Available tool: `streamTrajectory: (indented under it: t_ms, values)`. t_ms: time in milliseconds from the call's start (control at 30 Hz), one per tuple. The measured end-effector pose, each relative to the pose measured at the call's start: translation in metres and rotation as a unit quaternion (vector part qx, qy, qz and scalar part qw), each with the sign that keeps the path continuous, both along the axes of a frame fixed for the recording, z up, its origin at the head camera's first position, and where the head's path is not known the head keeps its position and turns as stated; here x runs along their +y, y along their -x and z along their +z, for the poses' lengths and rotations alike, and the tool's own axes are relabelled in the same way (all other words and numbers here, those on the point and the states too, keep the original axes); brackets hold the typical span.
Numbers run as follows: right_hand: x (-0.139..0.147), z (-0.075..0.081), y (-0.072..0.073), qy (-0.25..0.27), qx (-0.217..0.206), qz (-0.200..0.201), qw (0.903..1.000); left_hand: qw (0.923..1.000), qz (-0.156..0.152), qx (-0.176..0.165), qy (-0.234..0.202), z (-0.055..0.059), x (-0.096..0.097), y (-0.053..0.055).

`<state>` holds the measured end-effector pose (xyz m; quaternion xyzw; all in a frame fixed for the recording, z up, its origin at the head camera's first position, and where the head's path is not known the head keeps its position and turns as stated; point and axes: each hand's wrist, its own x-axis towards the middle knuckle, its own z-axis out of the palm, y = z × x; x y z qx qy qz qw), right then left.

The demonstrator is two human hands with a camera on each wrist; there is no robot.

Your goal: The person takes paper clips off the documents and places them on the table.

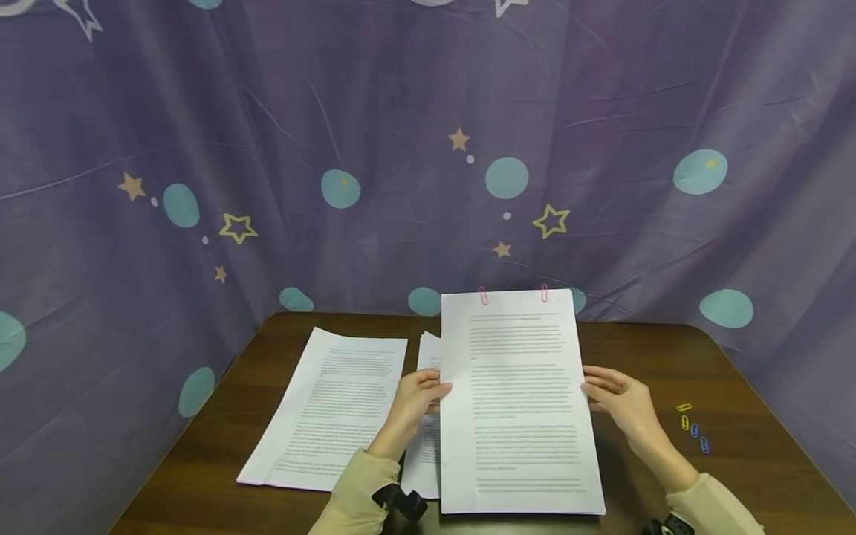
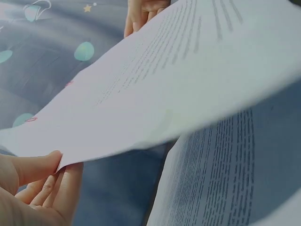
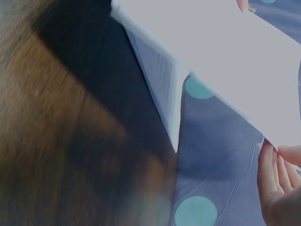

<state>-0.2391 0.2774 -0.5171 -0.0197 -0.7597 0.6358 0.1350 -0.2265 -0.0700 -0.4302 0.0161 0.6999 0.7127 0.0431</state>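
Note:
A stack of printed paper (image 1: 521,416) is held up above the table, with two pink paper clips (image 1: 545,293) along its top edge. My left hand (image 1: 416,405) pinches its left side between thumb and fingers; the left wrist view shows that thumb lying on top of the sheet. On the opposite side my right hand (image 1: 622,405) grips the right edge, and the right wrist view shows its fingers (image 3: 269,172) behind the paper. Partly hidden beneath the raised stack lies another printed stack (image 1: 423,464).
At the left of the brown table (image 1: 200,461) rests a further stack of printed sheets (image 1: 334,416). Two yellow paper clips (image 1: 685,423) and two blue paper clips (image 1: 704,445) lie to the right. A purple patterned curtain (image 1: 401,96) hangs behind the table.

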Motion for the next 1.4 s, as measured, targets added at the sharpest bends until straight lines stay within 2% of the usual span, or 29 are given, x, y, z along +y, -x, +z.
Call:
streamTrajectory:
  t_ms: [167,333,400,533,633,733,867,1033,1167,1400]
  values:
    - [-0.003,-0.008,0.005,-0.028,0.029,-0.012,0.9991,0.9994,0.028,0.015,0.016,0.0,-0.004,-0.004]
    - [-0.007,-0.004,0.004,-0.04,0.065,0.012,0.997,0.9982,0.05,0.028,0.016,0.001,-0.008,-0.008]
    - [-0.012,0.008,-0.001,-0.048,0.087,0.034,0.9945,0.9978,0.056,0.031,0.015,0.001,-0.009,-0.009]
    - [-0.033,0.063,-0.028,-0.089,0.116,0.066,0.9871,0.9977,0.061,0.031,0.002,0.001,-0.011,-0.011]
    - [-0.049,0.105,-0.044,-0.135,0.134,0.066,0.9796,0.9975,0.061,0.032,-0.013,0.002,-0.011,-0.013]
    - [-0.055,0.129,-0.048,-0.185,0.163,0.041,0.9683,0.9974,0.06,0.033,-0.024,0.002,-0.011,-0.013]
    - [-0.057,0.149,-0.044,-0.229,0.206,-0.002,0.9514,0.9973,0.055,0.039,-0.029,0.002,-0.011,-0.014]
    - [-0.064,0.168,-0.039,-0.253,0.267,-0.037,0.9293,0.9974,0.047,0.043,-0.031,0.002,-0.011,-0.015]
    - [-0.07,0.18,-0.035,-0.269,0.295,-0.044,0.9159,0.9975,0.043,0.048,-0.027,0.003,-0.01,-0.018]
    - [-0.075,0.196,-0.03,-0.292,0.317,-0.045,0.9013,0.9978,0.041,0.048,-0.021,0.003,-0.009,-0.02]
